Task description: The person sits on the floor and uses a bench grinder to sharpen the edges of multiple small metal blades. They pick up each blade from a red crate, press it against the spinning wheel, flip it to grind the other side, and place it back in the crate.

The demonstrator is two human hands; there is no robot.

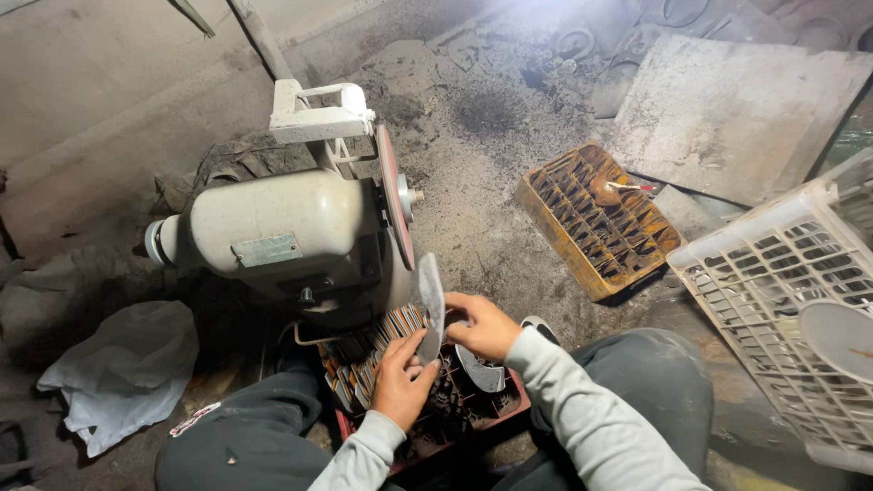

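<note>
Looking down from the head camera, I see my left hand (400, 380) and right hand (484, 327) both closed on a flat grey blade (430, 305); its long axis stands nearly upright, just below the grinding wheel (396, 207).

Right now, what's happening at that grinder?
A person sits on the floor in front of a bench grinder, holding a flat, grey metal blade blank upright just below the grinding wheel. The left hand grips its lower end; the right hand steadies its edge. Between the legs sits a red crate of similar pieces. A rusty orange slotted tray and a white plastic basket lie to the right.
</note>
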